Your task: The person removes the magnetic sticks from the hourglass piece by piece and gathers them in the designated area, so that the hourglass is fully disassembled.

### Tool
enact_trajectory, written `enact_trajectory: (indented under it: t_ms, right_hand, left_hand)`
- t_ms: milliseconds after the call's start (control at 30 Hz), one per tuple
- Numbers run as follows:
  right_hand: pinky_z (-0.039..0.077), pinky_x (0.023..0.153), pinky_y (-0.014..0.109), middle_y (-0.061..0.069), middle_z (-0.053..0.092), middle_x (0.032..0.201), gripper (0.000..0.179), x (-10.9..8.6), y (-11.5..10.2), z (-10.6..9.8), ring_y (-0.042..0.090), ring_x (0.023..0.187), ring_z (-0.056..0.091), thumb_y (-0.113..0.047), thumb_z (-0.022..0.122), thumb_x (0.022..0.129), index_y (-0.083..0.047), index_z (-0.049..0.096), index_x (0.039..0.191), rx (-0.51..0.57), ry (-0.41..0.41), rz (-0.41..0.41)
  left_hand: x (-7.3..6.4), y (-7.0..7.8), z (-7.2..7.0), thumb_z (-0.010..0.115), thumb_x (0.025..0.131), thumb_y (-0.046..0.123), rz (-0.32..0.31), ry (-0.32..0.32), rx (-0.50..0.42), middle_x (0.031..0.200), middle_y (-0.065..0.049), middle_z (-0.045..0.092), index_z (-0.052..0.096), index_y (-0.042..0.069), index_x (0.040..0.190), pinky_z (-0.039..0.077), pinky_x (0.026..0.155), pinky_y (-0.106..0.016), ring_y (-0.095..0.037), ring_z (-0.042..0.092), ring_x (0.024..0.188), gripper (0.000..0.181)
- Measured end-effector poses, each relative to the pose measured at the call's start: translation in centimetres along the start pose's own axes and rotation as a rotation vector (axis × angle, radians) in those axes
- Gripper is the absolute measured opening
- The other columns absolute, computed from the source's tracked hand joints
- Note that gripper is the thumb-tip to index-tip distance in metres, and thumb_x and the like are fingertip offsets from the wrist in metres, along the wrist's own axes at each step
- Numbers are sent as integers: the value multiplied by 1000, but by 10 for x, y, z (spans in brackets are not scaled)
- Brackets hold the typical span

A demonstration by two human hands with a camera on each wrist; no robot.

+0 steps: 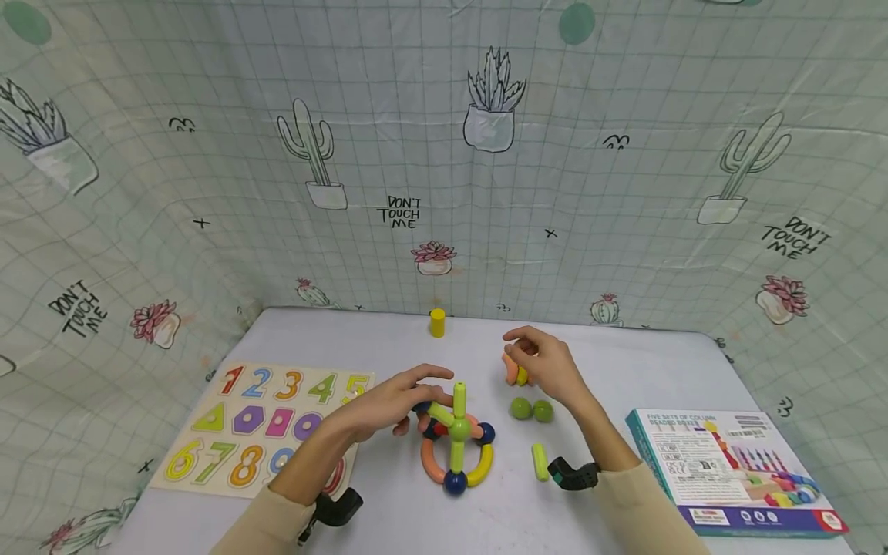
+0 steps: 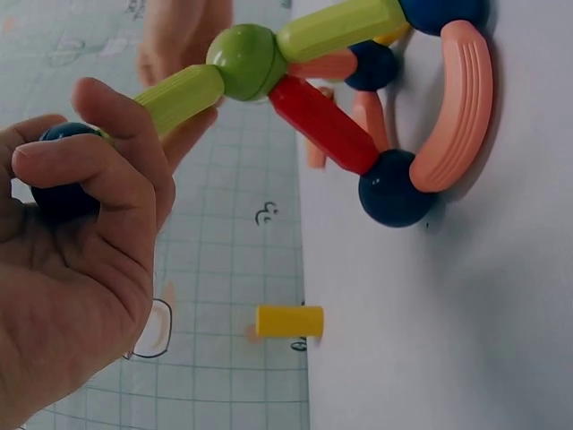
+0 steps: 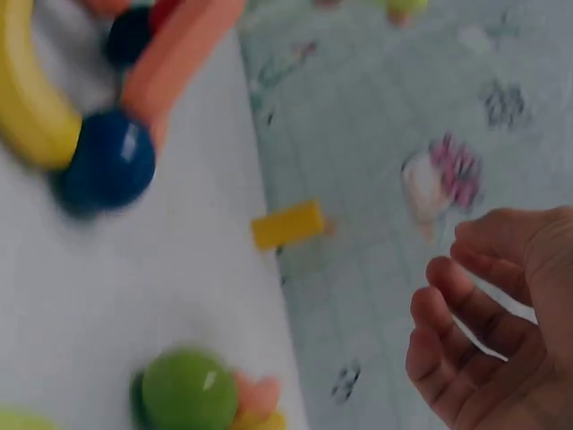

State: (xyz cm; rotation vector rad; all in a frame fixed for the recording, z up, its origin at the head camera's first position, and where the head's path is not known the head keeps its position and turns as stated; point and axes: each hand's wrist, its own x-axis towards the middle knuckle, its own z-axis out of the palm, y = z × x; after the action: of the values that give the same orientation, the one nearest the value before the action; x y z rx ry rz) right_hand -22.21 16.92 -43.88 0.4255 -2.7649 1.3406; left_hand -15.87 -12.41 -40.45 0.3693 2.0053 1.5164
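My left hand (image 1: 385,402) curls its fingers round a dark blue ball (image 2: 67,193) at the end of a light green rod (image 2: 183,98). That rod joins a green ball (image 2: 249,61) in a structure of balls and rods. A red rod (image 2: 324,125) and another green rod (image 2: 340,29) slope from it to dark blue balls below. Curved salmon (image 1: 432,462) and yellow (image 1: 482,466) pieces form its base. My right hand (image 1: 549,368) hovers with loosely bent fingers, holding nothing, near salmon and yellow curved pieces (image 1: 512,370) that it partly hides in the head view.
Two green balls (image 1: 531,409) and a light green rod (image 1: 539,462) lie right of the structure. A yellow cylinder (image 1: 437,323) stands at the table's back edge. A number-and-shape puzzle board (image 1: 229,416) lies left, a toy box (image 1: 735,470) right. Patterned cloth (image 1: 444,177) hangs behind.
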Motion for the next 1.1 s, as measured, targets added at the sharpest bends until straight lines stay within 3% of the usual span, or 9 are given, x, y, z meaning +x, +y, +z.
enact_trajectory:
  t_ms: [233, 367, 467, 667, 733, 800, 900, 1000, 1100]
  right_hand:
    - [51, 70, 29, -10, 70, 101, 20, -18, -55, 17, 9, 85, 61, -27, 68, 98, -21, 71, 117, 47, -123, -309]
    - [49, 71, 29, -16, 69, 107, 25, -25, -68, 26, 8, 92, 58, -27, 71, 96, -26, 71, 121, 48, -192, -422]
    - [48, 76, 30, -16, 68, 111, 35, -28, -74, 33, 9, 98, 55, -28, 76, 92, -26, 69, 127, 25, -227, -467]
    - [43, 81, 29, -20, 67, 114, 49, -31, -80, 46, 6, 98, 45, -41, 81, 84, -27, 68, 129, -104, -247, -483]
    - [41, 81, 30, -23, 67, 112, 50, -30, -83, 49, 4, 97, 44, -46, 81, 83, -29, 68, 128, -152, -239, -485]
    - [40, 81, 32, -22, 67, 108, 46, -30, -85, 51, 4, 96, 43, -48, 81, 82, -29, 70, 122, -187, -227, -487]
    - [39, 85, 33, -21, 68, 104, 39, -29, -87, 52, 4, 97, 45, -46, 81, 83, -27, 71, 116, -205, -217, -487]
    - [40, 87, 35, -21, 67, 106, 36, -30, -88, 51, 4, 99, 46, -43, 82, 84, -26, 72, 114, -174, -237, -463]
    - [41, 87, 35, -22, 66, 107, 37, -30, -87, 50, 4, 100, 46, -41, 82, 84, -26, 71, 116, -143, -262, -443]
  left_hand:
    - [-1, 2, 1, 37, 108, 49, 9, -2, -54, 131, -11, 65, 42, 19, 151, 35, 52, -25, -15, 50, 69, 53]
    - [-3, 1, 1, 29, 105, 59, 29, -3, -48, 103, -10, 68, 37, 19, 154, 37, 53, -24, -15, 49, 67, 64]
    - [-3, 0, 1, 22, 104, 64, 49, -3, -33, 81, -9, 60, 39, 17, 153, 38, 53, -25, -15, 48, 64, 70]
    - [-4, -1, 0, 18, 103, 65, 79, -9, -33, 110, -11, 63, 43, 21, 152, 40, 53, -25, -18, 51, 68, 71]
    - [-4, -1, -1, 18, 103, 65, 89, -19, -30, 111, -11, 61, 46, 18, 148, 40, 53, -25, -18, 51, 69, 71]
    - [-5, -2, -2, 22, 103, 65, 101, -39, -26, 102, -10, 60, 47, 17, 146, 40, 53, -24, -18, 51, 69, 70]
    - [-5, -5, -4, 43, 101, 59, 129, -93, 2, 98, -7, 61, 42, 17, 148, 39, 55, -25, -16, 50, 68, 63]
    - [-6, -9, -6, 67, 95, 46, 154, -131, 23, 118, -6, 65, 33, 21, 156, 44, 63, -27, -15, 56, 77, 74]
    - [-6, -11, -7, 75, 92, 30, 177, -147, 32, 131, -9, 61, 30, 19, 158, 46, 71, -28, -17, 58, 89, 80]
